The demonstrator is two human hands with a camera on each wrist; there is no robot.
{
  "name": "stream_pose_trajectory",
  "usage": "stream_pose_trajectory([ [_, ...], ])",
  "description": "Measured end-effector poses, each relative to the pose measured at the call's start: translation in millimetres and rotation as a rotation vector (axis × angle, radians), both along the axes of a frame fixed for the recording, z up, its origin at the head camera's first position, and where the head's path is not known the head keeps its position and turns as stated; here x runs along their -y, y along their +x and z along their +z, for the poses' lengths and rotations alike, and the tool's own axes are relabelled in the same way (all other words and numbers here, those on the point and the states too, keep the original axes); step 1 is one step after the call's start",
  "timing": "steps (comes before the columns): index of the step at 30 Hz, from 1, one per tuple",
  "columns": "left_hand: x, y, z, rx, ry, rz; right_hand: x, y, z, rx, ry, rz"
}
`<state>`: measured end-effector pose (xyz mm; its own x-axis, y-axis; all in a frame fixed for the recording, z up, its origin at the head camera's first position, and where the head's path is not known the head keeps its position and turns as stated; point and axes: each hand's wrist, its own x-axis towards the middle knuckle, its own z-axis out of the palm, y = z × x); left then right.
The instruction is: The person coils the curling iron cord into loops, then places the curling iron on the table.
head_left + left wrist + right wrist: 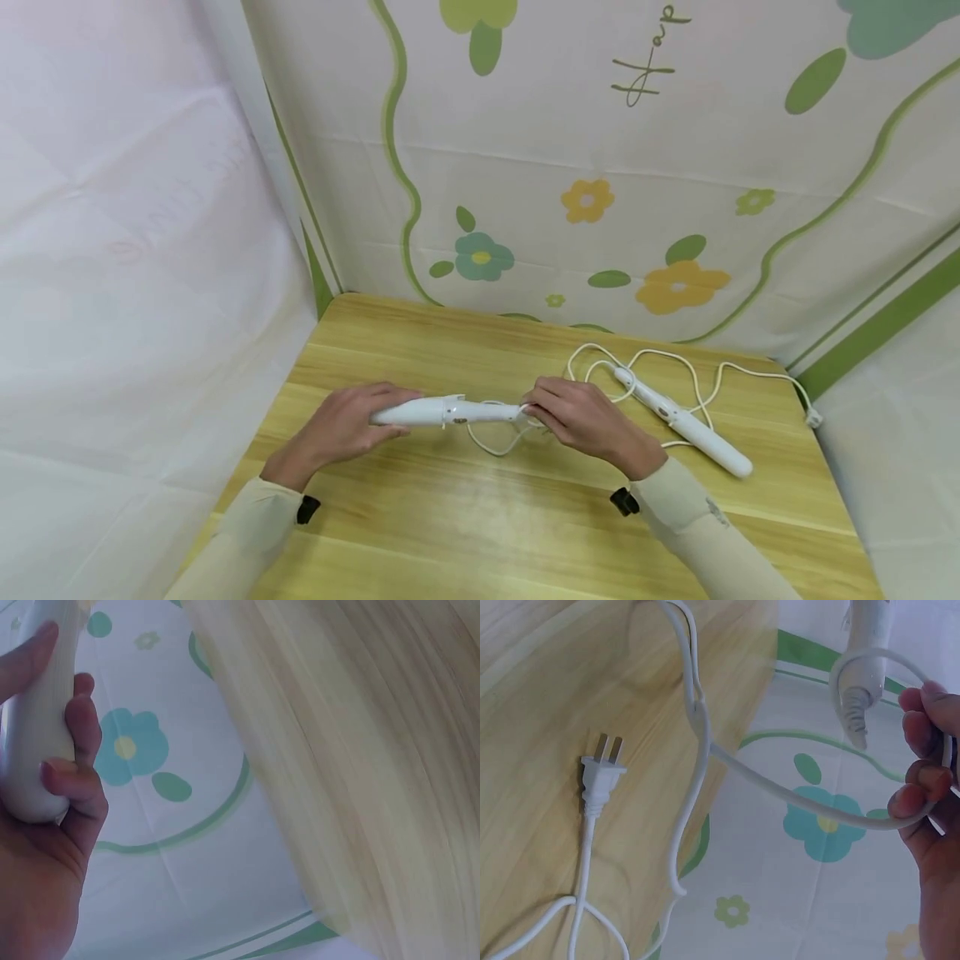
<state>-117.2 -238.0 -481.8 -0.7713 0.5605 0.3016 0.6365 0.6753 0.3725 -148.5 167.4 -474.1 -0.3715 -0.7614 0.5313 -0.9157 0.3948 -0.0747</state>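
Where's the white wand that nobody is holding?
In the head view, the unheld wand lies on the table, to the right of the right hand, with white cord looping near its narrow end.

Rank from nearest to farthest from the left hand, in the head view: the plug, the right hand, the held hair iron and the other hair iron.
1. Held hair iron: in the left hand.
2. Right hand: to the right.
3. Other hair iron: farther right.
4. Plug: far right.

Wood-grain bench (450,533). White wand-shaped appliance (701,435) lies slanted on its right side. Cloth backdrop (525,183) behind: orange and teal flowers, green leaves, "Hap" lettering. White sheet (150,333) at left.
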Motion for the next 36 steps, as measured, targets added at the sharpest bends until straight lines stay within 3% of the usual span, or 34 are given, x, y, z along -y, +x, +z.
stream_pose_trajectory([
  [7, 6.4, 2.9, -0.6, 0.190, 0.033, -0.064, -1.3, 0.8, -3.6, 0.027, 0.002, 0.021],
  [13, 7.4, 4.0, -4.2, 0.425, 0.202, -0.116, -7.2, 1.3, -10.1, 0.065, 0.004, 0.024],
  [18, 5.7, 6.0, -8.5, 0.526, 0.319, -0.143, -7.3, 2.6, -15.3, 0.157, -0.052, 0.030],
  [23, 2.3, 7.0, -12.9, 0.512, 0.394, -0.108, -2.0, 7.0, -17.9, 0.256, -0.116, -0.018],
  [27, -0.3, 7.0, -14.6, 0.477, 0.441, -0.065, 5.3, 12.5, -19.1, 0.271, -0.113, -0.065],
  [31, -4.2, 7.1, -12.0, 0.400, 0.429, -0.011, 12.5, 16.0, -20.9, 0.201, -0.068, -0.101],
  [36, -8.4, 6.1, -5.6, 0.210, 0.355, 0.044, 15.3, 17.0, -24.5, 0.019, -0.045, -0.168],
])
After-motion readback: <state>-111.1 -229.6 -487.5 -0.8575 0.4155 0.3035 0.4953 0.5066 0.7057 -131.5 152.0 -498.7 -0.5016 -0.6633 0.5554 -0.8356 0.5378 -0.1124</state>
